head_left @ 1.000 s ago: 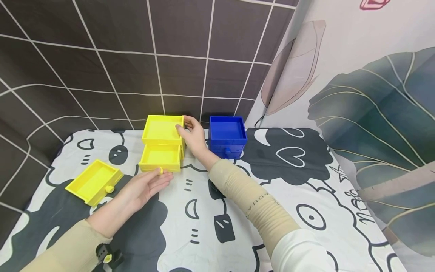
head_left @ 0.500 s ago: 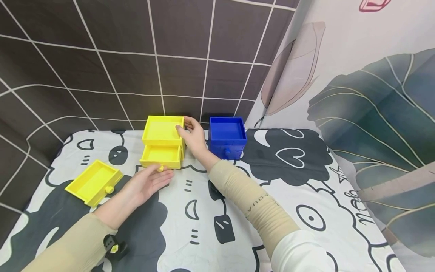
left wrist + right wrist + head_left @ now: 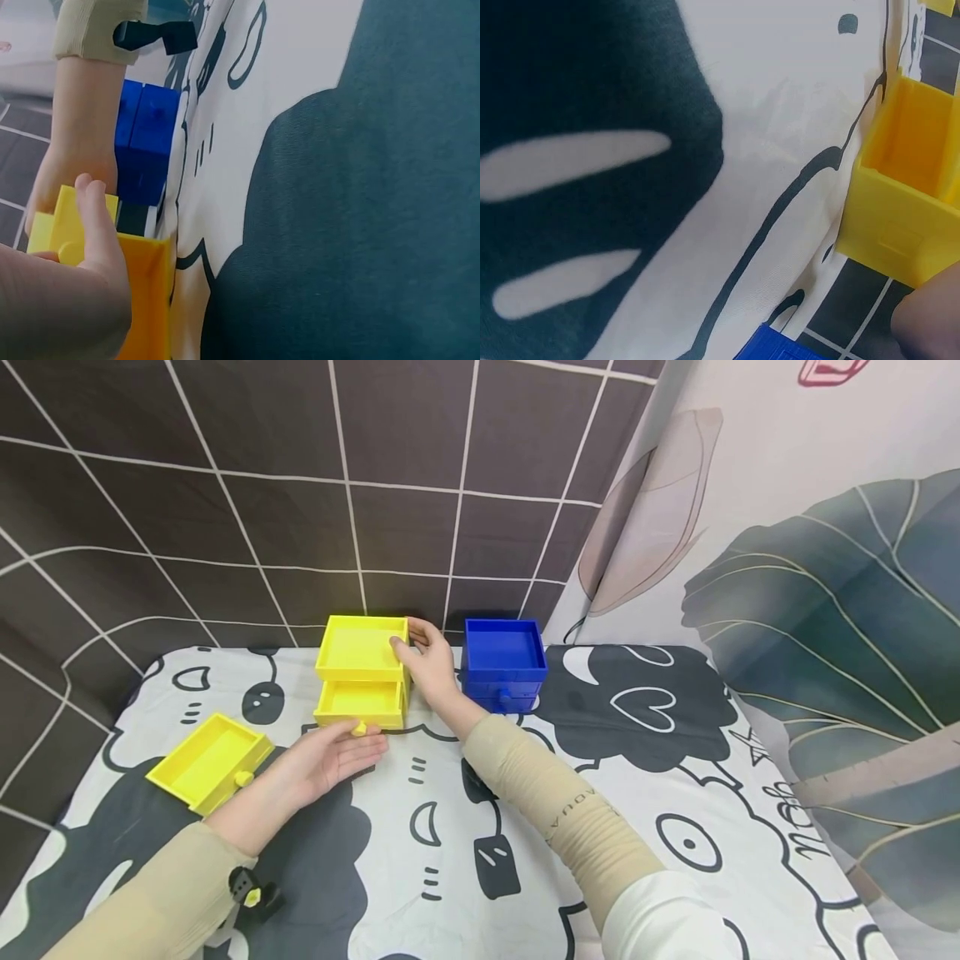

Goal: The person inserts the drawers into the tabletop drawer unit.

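yellow plastic cabinet (image 3: 362,647), boxy with a tray-like top, stands left of centre at the far edge of the black-and-white cartoon-print cloth (image 3: 405,877). yellow rectangular drawer (image 3: 360,700) sits in its front below the tray, sticking partway out to the near side, round yellow knob (image 3: 361,727) on its near face.

right hand (image 3: 431,664) grips the cabinet: thumb over the right rim, fingers on the right wall. left hand (image 3: 322,764) is at the drawer front, grip loose, fingers straight, thumb tip at the knob.

loose yellow drawer (image 3: 210,760), same type, lies on the cloth to the left, set at an angle, its knob (image 3: 243,778) next to the left forearm.

blue plastic cabinet (image 3: 504,660), similar shape, stands just right of the right hand, knob on its near face.

beige sleeves (image 3: 558,802) on both arms, black wrist device (image 3: 253,893) on the left one. behind: dark wall covering (image 3: 277,518) with white grid lines; right: pale leaf-print curtain (image 3: 840,610).
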Action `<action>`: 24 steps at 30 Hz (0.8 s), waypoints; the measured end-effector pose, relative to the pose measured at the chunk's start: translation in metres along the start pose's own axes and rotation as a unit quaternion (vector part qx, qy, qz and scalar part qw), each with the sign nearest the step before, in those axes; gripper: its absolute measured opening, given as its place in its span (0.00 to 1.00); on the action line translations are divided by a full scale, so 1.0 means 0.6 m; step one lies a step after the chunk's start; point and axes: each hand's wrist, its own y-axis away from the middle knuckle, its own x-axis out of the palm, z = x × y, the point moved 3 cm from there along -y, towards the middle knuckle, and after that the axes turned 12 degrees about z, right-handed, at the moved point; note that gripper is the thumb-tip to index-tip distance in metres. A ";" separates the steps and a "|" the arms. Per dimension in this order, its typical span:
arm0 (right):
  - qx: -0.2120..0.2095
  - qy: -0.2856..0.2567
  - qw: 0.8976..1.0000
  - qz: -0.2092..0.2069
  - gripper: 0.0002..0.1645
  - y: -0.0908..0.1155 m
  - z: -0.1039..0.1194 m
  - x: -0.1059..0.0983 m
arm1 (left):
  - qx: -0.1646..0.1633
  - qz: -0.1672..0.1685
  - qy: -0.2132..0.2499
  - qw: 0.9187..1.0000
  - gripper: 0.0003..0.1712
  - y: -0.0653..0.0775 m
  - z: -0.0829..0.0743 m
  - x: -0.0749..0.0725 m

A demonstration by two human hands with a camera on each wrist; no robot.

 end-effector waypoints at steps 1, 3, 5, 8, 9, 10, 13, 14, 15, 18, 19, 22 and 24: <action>0.000 -0.003 1.000 0.001 0.31 0.000 -0.001 0.000 | 0.002 -0.003 0.004 1.000 0.23 -0.001 -0.002 0.001; 0.001 -0.007 1.000 0.005 0.31 0.001 -0.002 -0.001 | 0.007 -0.007 0.010 1.000 0.21 -0.004 -0.004 0.001; 0.001 -0.011 1.000 0.008 0.31 0.001 -0.003 -0.001 | 0.009 -0.009 0.014 1.000 0.19 -0.007 -0.006 0.001; -0.003 -0.019 1.000 0.012 0.31 0.002 -0.002 -0.002 | 0.010 -0.013 0.014 1.000 0.19 -0.011 -0.008 0.003; -0.004 -0.020 1.000 0.013 0.31 0.002 -0.002 -0.002 | 0.010 -0.015 0.014 1.000 0.19 -0.013 -0.009 0.003; -0.004 -0.023 1.000 0.013 0.31 0.002 -0.002 -0.002 | 0.010 -0.016 0.013 1.000 0.19 -0.015 -0.010 0.003; -0.004 -0.025 1.000 0.014 0.31 0.002 -0.002 -0.002 | 0.010 -0.024 0.010 1.000 0.17 -0.018 -0.013 0.003; -0.004 -0.025 1.000 0.015 0.31 0.002 -0.002 -0.002 | 0.010 -0.026 0.011 1.000 0.17 -0.019 -0.014 0.002; -0.003 -0.025 1.000 0.015 0.31 0.002 -0.003 -0.002 | 0.010 -0.029 0.009 0.999 0.17 -0.020 -0.015 0.002; -0.005 -0.024 1.000 0.017 0.31 0.002 -0.003 -0.002 | 0.007 -0.039 0.000 0.999 0.17 -0.023 -0.019 0.002; -0.006 -0.023 1.000 0.017 0.31 0.001 -0.004 -0.002 | 0.005 -0.044 -0.002 0.999 0.18 -0.024 -0.020 0.002; -0.007 -0.019 1.000 0.019 0.31 0.001 -0.005 -0.002 | -0.004 -0.053 -0.007 0.999 0.20 -0.029 -0.023 0.001; -0.006 -0.017 1.000 0.019 0.31 0.001 -0.006 -0.001 | -0.008 -0.059 -0.006 0.998 0.21 -0.032 -0.024 0.002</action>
